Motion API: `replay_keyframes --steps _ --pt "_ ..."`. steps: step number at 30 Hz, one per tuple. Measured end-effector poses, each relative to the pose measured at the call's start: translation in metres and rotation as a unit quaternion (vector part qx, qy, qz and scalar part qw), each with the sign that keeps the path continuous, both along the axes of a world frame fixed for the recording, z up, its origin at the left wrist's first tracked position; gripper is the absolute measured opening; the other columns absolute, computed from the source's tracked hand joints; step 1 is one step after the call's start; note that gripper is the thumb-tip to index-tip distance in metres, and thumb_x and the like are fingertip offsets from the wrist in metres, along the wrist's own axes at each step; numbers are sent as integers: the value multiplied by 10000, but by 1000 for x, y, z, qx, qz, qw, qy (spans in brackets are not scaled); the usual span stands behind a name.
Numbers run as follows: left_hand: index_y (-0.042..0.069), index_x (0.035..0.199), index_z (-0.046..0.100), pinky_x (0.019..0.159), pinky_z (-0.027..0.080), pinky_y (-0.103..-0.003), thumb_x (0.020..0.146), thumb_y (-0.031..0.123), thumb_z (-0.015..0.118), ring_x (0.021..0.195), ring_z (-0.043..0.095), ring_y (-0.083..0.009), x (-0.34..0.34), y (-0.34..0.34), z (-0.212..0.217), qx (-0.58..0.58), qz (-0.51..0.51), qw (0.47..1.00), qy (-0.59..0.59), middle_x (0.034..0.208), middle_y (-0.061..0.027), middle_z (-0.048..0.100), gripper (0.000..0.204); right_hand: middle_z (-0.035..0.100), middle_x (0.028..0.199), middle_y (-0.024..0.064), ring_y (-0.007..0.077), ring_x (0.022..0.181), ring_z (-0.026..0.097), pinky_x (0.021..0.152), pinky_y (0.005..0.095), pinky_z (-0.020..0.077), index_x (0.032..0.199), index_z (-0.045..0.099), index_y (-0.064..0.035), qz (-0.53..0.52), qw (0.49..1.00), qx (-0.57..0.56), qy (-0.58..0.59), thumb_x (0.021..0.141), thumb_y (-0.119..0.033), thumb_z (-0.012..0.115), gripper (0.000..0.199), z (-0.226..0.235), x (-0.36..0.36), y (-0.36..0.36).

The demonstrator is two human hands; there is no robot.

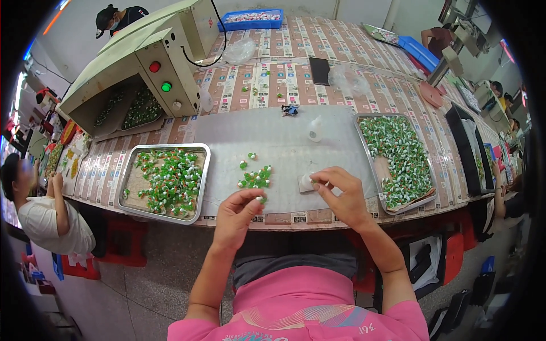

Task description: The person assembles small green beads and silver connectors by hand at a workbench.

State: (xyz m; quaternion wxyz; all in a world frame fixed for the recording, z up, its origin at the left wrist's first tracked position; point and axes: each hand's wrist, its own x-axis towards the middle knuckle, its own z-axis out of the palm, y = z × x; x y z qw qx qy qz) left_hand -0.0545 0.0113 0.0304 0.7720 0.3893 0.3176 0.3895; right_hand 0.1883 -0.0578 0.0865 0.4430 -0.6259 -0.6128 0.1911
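Note:
My left hand [236,216] pinches a small green-and-white figurine piece [261,199] between thumb and forefinger at the table's front. Just beyond it lies a loose cluster of similar pieces [256,178] on a white sheet [227,133]. My right hand [346,199] has thumb and forefinger closed beside a small white block [303,183]; whatever they hold is too small to make out. To the left, a metal tray [207,170] carries many green pieces with white parts. A second metal tray [364,149], on the right, is densely filled with green-and-white pieces.
A beige tunnel-like machine [165,62] with red and green lights stands at the far left, trays inside. A small white bottle [314,129], a blue-black figurine [290,110] and a dark phone-like slab [319,71] lie beyond my hands. Another person [51,210] sits left.

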Motion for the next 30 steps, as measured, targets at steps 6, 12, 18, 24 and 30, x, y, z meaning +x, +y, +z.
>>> replay_keyframes --steps 6,12,18,24,30 --pt "-2 1124 615 819 541 -291 896 30 645 924 655 -149 27 -26 10 -36 -50 998 -31 1019 -68 666 232 658 947 90 135 785 620 683 246 496 992 685 -19 72 988 -73 113 821 -24 707 173 9 -16 -28" --pt "4 1060 622 824 548 -298 890 16 646 940 648 -148 45 -42 8 -31 -59 996 -53 1022 -64 662 172 663 959 72 122 819 617 704 238 488 988 683 -13 74 978 -109 160 830 -63 722 170 7 -14 -40" --pt "9 1056 627 823 539 -279 887 8 646 945 643 -139 51 -48 7 -51 -61 995 -65 1021 -61 665 170 667 938 71 127 856 619 721 254 489 989 693 -19 60 981 -100 156 831 -70 725 169 2 -8 -43" --pt "18 1049 635 811 536 -267 879 7 658 945 640 -131 55 -50 6 -49 -67 995 -63 1016 -60 667 171 672 928 80 128 839 631 714 250 496 996 700 -17 63 976 -116 171 833 -74 725 174 -7 -7 -43" --pt "-1 975 679 810 530 -254 837 -52 678 901 643 -141 57 -48 -2 51 -52 997 -38 958 -80 669 147 678 931 83 120 826 639 701 247 510 1001 708 -12 74 970 -135 188 839 -74 723 174 -12 -2 -43"
